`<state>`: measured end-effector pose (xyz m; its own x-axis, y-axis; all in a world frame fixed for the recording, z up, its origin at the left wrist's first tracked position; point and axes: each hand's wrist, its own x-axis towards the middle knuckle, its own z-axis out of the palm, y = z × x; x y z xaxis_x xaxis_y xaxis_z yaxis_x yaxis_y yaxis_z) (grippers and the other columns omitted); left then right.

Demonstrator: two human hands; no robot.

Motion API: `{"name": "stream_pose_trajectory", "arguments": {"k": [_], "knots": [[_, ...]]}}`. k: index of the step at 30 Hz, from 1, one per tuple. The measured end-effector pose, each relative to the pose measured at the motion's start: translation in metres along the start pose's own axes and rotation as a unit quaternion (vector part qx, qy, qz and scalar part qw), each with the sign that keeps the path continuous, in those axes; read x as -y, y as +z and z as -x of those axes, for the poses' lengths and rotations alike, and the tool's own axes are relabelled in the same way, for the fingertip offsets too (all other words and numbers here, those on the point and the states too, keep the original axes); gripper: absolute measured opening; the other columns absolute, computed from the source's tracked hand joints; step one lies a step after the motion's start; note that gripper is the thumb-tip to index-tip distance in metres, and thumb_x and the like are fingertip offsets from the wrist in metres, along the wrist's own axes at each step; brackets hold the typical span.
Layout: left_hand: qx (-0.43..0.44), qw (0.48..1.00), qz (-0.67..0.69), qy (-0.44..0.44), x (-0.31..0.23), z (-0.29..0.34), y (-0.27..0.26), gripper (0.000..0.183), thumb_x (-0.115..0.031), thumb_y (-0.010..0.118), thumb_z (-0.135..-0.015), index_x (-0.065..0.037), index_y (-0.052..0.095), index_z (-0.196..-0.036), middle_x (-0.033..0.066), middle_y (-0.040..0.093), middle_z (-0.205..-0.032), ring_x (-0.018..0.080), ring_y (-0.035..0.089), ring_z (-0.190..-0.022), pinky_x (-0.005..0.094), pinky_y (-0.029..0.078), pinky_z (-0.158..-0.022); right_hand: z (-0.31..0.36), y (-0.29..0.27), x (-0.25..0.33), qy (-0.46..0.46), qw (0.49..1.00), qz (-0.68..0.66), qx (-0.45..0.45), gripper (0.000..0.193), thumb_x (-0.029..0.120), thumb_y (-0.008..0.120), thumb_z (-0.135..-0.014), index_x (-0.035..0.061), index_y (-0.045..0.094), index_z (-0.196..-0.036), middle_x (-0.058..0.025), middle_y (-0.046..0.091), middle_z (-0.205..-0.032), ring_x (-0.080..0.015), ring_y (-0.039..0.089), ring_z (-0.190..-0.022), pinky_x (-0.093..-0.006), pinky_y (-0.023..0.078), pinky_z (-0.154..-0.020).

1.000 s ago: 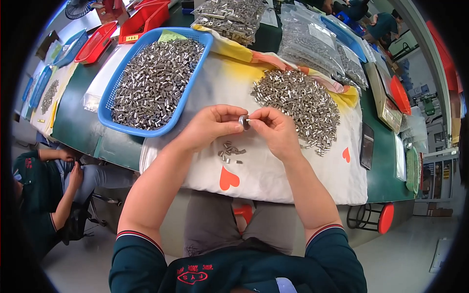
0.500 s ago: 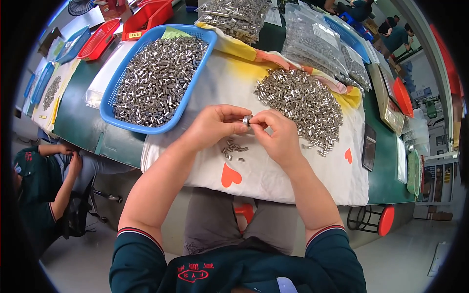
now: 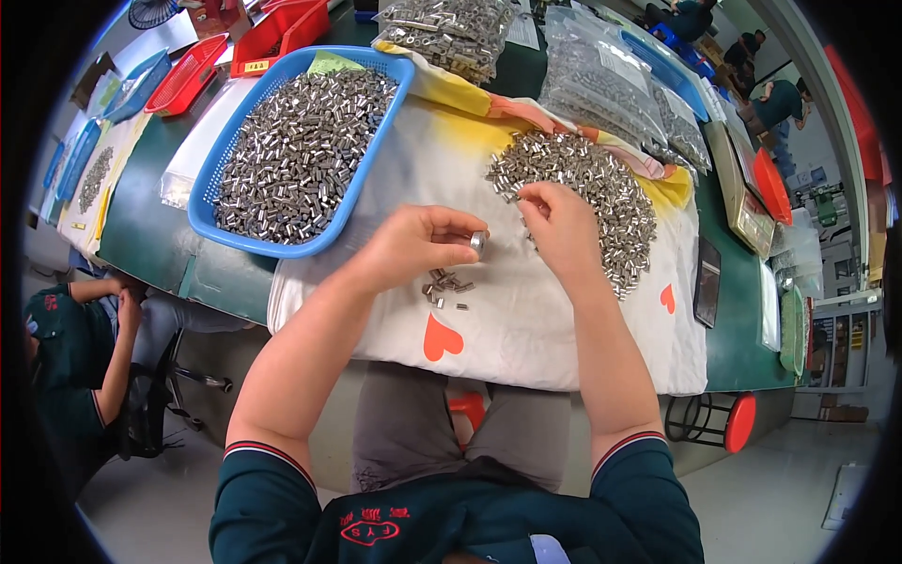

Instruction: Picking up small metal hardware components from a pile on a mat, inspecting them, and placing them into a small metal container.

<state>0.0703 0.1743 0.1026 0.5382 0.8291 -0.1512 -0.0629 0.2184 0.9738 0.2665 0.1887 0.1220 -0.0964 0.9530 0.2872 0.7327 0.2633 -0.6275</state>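
Few metal pcs (image 3: 450, 281) lie apart, nearside of L hand (image 3: 413, 246), which pinches a round part (image 3: 478, 242); R hand (image 3: 567, 226) (can't tell if loaded) is at big pile (image 3: 620, 207): lots apparently left, plus full blue basket (image 3: 282, 251) beyond L hand.

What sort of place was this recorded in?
Probably a small-parts workshop, judging by the heap of short silvery metal cylinders, clear plastic bags of metal parts and seated co-worker in dark green.
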Motion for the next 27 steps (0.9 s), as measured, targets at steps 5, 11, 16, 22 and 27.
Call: {"name": "stream_pose_trajectory", "arguments": {"k": [5,11,16,22,27], "knots": [[0.012,1.000,0.008,0.010,0.001,-0.001,-0.001,0.030,0.003,0.058,-0.074,0.002,0.054,-0.104,0.0021,0.058,-0.087,0.0052,0.054,-0.076,0.0190,0.045,-0.067,-0.014,0.023,-0.008,-0.115,0.977,0.180,0.002,0.007,0.010,0.058,-0.070,0.0033,0.058,-0.073,-0.0104,0.055,-0.068,-0.0266,0.054,-0.069,-0.0373,0.042,-0.064],[0.002,0.999,0.037,0.012,0.001,0.001,-0.003,0.030,-0.001,0.059,-0.075,0.002,0.053,-0.104,0.0040,0.058,-0.089,0.0078,0.055,-0.080,0.0205,0.046,-0.072,0.002,0.017,0.009,-0.152,0.970,0.191,0.014,0.006,0.008,0.059,-0.069,0.0020,0.058,-0.072,-0.0099,0.057,-0.069,-0.0239,0.055,-0.069,-0.0351,0.043,-0.063],[-0.020,0.997,0.076,-0.003,-0.005,0.001,-0.003,0.031,-0.001,0.058,-0.076,0.002,0.052,-0.106,0.0050,0.059,-0.090,0.0092,0.056,-0.081,0.0219,0.046,-0.072,0.020,0.004,0.019,0.029,0.969,-0.226,0.098,0.007,0.003,0.057,-0.071,0.0014,0.059,-0.077,-0.0086,0.060,-0.077,-0.0154,0.057,-0.066,-0.0239,0.044,-0.059],[-0.018,0.997,0.081,-0.001,-0.001,0.000,-0.004,0.032,-0.001,0.059,-0.075,0.002,0.052,-0.106,0.0054,0.059,-0.091,0.0096,0.056,-0.081,0.0220,0.046,-0.072,0.023,0.005,0.027,-0.037,0.981,-0.167,0.088,0.008,0.003,0.059,-0.069,0.0016,0.059,-0.078,-0.0069,0.059,-0.073,-0.0149,0.056,-0.066,-0.0251,0.044,-0.059],[-0.052,0.998,0.018,0.015,-0.001,0.000,0.001,0.032,-0.001,0.061,-0.074,0.003,0.053,-0.105,0.0058,0.060,-0.089,0.0092,0.057,-0.080,0.0211,0.046,-0.072,0.026,0.013,0.025,-0.184,0.983,-0.019,0.002,0.008,0.003,0.060,-0.069,0.0011,0.058,-0.077,-0.0045,0.058,-0.072,-0.0121,0.055,-0.065,-0.0240,0.043,-0.057]]}}
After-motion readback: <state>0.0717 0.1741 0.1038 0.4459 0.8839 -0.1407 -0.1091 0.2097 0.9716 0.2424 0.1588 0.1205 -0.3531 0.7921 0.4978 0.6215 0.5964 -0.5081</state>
